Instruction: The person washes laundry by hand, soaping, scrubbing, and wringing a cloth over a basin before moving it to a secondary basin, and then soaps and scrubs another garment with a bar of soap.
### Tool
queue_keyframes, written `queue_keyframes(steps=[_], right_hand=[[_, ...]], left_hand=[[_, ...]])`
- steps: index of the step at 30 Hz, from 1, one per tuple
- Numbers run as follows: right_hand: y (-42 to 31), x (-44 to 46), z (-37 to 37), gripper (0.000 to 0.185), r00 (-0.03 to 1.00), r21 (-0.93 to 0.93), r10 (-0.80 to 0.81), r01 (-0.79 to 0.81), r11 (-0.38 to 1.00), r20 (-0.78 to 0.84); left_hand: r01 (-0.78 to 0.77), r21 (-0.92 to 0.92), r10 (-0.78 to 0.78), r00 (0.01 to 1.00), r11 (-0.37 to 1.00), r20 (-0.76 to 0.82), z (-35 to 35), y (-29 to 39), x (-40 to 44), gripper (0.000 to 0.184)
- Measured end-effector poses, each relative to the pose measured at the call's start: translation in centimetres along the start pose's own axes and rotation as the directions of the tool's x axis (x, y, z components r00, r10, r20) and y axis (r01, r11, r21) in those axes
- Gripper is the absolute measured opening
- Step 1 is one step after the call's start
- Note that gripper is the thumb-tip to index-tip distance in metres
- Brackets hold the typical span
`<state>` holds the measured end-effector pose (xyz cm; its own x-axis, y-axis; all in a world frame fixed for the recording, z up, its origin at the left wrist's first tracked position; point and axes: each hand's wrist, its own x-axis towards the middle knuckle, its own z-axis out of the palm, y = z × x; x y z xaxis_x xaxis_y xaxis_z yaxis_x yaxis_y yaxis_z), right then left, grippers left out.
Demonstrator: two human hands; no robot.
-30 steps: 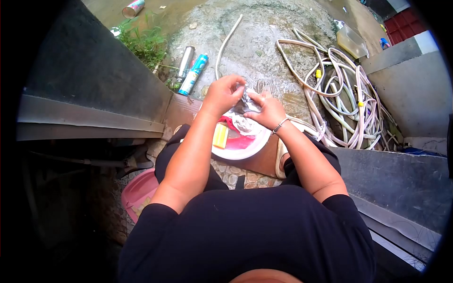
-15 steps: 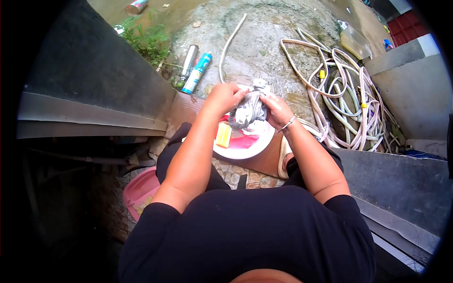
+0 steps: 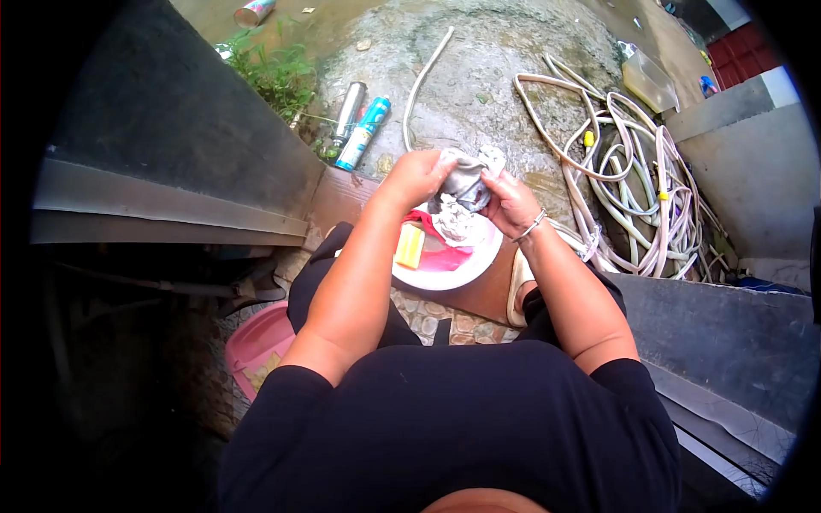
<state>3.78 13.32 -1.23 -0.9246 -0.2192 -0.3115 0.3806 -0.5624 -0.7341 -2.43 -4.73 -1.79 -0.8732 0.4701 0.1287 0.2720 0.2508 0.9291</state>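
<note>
Two bare hands hold a wet-looking, crumpled grey and white cloth (image 3: 464, 178) between them, above the far part of a white basin (image 3: 456, 280). The left hand (image 3: 419, 177) pinches the cloth's left side between thumb and curled fingers. The right hand (image 3: 510, 205), with a bracelet (image 3: 532, 224) at its wrist, pinches the right side between thumb and fingers; its fingertips are partly hidden.

Just below the hands, a crumpled white cloth (image 3: 458, 226) lies in the basin. Near it are a yellow block (image 3: 410, 247), at the basin's left, and red-pink fabric (image 3: 445, 259) along the bottom.

To the right of the basin is a sandalled foot (image 3: 518, 295). Farther left, a silver can (image 3: 349, 111) and a blue can (image 3: 364, 134) lie side by side at a slant, near green plants (image 3: 278, 79). One length of pale hose (image 3: 416, 88) curves across the wet ground beyond the hands. On the far right, more hose (image 3: 630, 184) lies in tangled loops, with a clear plastic container (image 3: 648, 81) beyond it. At near left is a pink tub (image 3: 256, 332).
</note>
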Motion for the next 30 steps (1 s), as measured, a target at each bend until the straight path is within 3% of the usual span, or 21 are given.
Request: queue_keyframes(steps=[2,4,6,9,12,14,16,18,20,22,24,26,28,30], right_hand=[[0.8,0.8,-3.1,0.020,1.000,-0.044,0.001,-0.001,0.999,-0.013],[0.7,0.6,-4.1,0.018,0.970,-0.075,0.121,-0.139,0.988,-0.210],[0.8,0.6,-4.4,0.013,0.928,-0.043,0.104,-0.127,0.991,-0.359],[0.6,1.1,-7.1,0.014,0.912,-0.101,0.103,-0.155,0.983,-0.397],[0.5,1.2,-7.9,0.012,0.866,-0.093,0.204,-0.275,0.957,-0.457],[0.5,1.1,-7.7,0.013,0.817,-0.108,0.287,-0.388,0.915,-0.500],[0.8,1.0,-6.8,0.019,0.804,-0.338,0.251,-0.480,0.810,-0.540],[1.6,0.8,-6.0,0.022,0.902,-0.372,0.142,-0.307,0.876,-0.409],[2.3,1.7,-5.7,0.033,0.935,-0.716,-0.135,-0.152,0.682,-0.327],[2.3,2.2,-5.3,0.037,0.963,-0.801,-0.162,-0.077,0.594,-0.213],[1.4,1.7,-2.4,0.042,0.989,-0.714,-0.001,-0.104,0.693,-0.145],[2.0,1.1,-0.7,0.039,0.991,-0.592,-0.061,-0.020,0.806,-0.116],[2.3,1.1,-0.1,0.031,0.993,-0.413,-0.001,-0.048,0.909,-0.117],[2.7,1.9,-1.4,0.026,0.998,-0.336,-0.023,0.005,0.942,-0.051]], left_hand=[[0.007,0.005,-0.006,0.994,1.000,-0.107,-0.8,-1.0,0.6,0.028],[-0.122,0.101,0.144,0.959,0.987,-0.242,-1.7,-2.7,1.2,0.025],[-0.159,0.115,0.189,0.922,0.981,-0.337,-2.6,-1.8,1.1,0.023],[-0.048,0.193,0.114,0.932,0.980,-0.343,-3.6,-1.8,1.0,0.024],[-0.100,0.155,0.152,0.913,0.983,-0.378,-3.5,-2.8,1.2,0.024],[-0.038,0.029,0.045,0.939,0.999,-0.342,-3.4,-2.8,1.3,0.024],[-0.034,-0.017,0.027,0.954,0.999,-0.298,-2.7,-2.0,1.0,0.026],[-0.024,-0.065,0.007,0.968,0.998,-0.252,-2.2,-1.2,0.6,0.027],[0.075,-0.111,-0.086,0.991,0.991,-0.103,-1.7,-1.0,0.5,0.030],[0.050,-0.109,-0.059,0.995,0.993,-0.085,-1.2,-0.9,0.6,0.031],[0.234,-0.087,-0.230,0.972,0.968,0.055,-1.1,0.7,0.3,0.033],[0.221,-0.072,-0.215,0.973,0.973,0.081,-0.7,1.1,0.3,0.034],[0.117,0.053,-0.122,0.986,0.992,0.112,-0.1,0.2,0.3,0.038],[0.169,0.018,-0.170,0.977,0.985,0.130,-0.1,0.5,0.2,0.038]])
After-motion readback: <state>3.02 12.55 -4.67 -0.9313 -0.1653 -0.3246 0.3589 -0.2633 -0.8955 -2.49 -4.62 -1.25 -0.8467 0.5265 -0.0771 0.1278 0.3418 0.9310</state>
